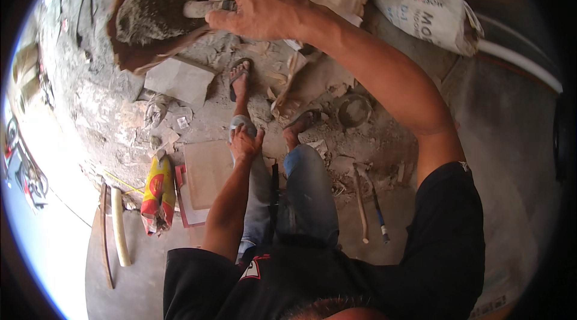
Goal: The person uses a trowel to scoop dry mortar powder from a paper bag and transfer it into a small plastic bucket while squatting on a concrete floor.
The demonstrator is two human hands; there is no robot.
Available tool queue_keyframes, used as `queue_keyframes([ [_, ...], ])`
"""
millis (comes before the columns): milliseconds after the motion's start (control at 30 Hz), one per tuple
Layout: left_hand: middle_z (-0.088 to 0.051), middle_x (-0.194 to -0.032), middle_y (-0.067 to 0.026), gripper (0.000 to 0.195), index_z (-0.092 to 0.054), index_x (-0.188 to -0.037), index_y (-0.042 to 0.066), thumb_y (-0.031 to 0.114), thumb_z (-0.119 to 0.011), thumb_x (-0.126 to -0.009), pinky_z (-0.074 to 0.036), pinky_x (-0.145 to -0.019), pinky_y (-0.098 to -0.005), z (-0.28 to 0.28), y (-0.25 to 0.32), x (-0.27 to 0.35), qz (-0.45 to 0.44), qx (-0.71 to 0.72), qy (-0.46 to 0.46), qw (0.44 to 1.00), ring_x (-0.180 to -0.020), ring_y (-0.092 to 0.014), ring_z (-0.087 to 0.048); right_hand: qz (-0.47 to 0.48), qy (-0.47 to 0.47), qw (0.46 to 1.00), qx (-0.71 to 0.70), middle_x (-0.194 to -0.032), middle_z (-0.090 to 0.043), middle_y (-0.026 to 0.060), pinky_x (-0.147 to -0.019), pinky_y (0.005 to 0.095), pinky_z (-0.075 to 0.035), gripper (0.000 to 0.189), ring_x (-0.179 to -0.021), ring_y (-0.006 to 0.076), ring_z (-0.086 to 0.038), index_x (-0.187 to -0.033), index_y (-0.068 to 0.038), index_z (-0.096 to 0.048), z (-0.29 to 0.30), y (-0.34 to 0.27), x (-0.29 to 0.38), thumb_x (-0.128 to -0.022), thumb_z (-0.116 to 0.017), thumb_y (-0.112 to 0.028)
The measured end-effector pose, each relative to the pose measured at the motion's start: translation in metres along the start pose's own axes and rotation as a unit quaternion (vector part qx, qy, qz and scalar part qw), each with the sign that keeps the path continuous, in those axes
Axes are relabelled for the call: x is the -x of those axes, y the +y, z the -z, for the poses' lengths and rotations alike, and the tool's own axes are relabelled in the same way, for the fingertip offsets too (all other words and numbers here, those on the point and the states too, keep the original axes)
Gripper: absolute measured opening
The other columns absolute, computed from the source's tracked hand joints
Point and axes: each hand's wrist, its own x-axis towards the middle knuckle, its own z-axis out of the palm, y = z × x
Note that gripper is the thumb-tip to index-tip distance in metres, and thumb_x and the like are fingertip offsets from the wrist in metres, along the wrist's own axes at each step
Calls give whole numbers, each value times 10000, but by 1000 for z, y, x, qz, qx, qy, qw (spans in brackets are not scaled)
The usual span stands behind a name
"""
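My right hand reaches far forward and grips a tool by its short pale handle, probably a trowel. The tool's head is covered by or lies against a lump of wet grey mortar, so its blade cannot be made out. Around and beneath the mortar is a brown container or sack with an uneven edge. My left hand rests on my left knee, fingers spread, holding nothing.
A broken grey slab lies beside the brown container. Nearby are a red-and-yellow bag, square tiles, a round bowl, a wooden-handled tool, a hammer-like tool and a white printed sack. Rubble and paper scraps litter the floor.
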Motion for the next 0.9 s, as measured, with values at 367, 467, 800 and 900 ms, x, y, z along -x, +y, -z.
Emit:
queue_keyframes([
  [367, -515, -1377, -82, 596, -629, -1209, 96, 520, -620, -790, -313, -1059, -545, -37, 7, 19, -40, -71, 48, 996, -1328, -281, -406, -123, 75, 987, -68, -723, -676, 190, -580, 363, -510, 490, -601, 255, -659, -1098, 50, -660, 10, 107, 255, -882, -641, -389],
  [467, -527, -1364, -67, 595, -629, -1211, 114, 538, -625, -793, -318, -1054, -547, -41, 7, 17, -31, -125, 46, 991, -1322, -276, -414, -207, 87, 968, -112, -702, -677, 158, -562, 345, -507, 485, -573, 226, -653, -1127, 51, -645, -27, 149, 316, -892, -635, -373],
  [800, -562, -1309, -66, 534, -627, -1194, 117, 484, -654, -808, -366, -1019, -486, -45, -2, 13, -66, -256, 39, 964, -1242, -278, -477, -489, 97, 854, -149, -732, -666, 181, -689, 458, -513, 455, -758, 356, -672, -1092, -1, -659, -246, 294, 430, -885, -597, -401],
  [900, -580, -1278, -66, 514, -634, -1166, 114, 472, -668, -798, -379, -993, -485, -49, -4, 12, -90, -265, 33, 959, -1215, -278, -495, -505, 102, 831, -211, -814, -673, 211, -729, 474, -513, 430, -832, 372, -669, -1036, -4, -663, -329, 343, 436, -897, -555, -396],
])
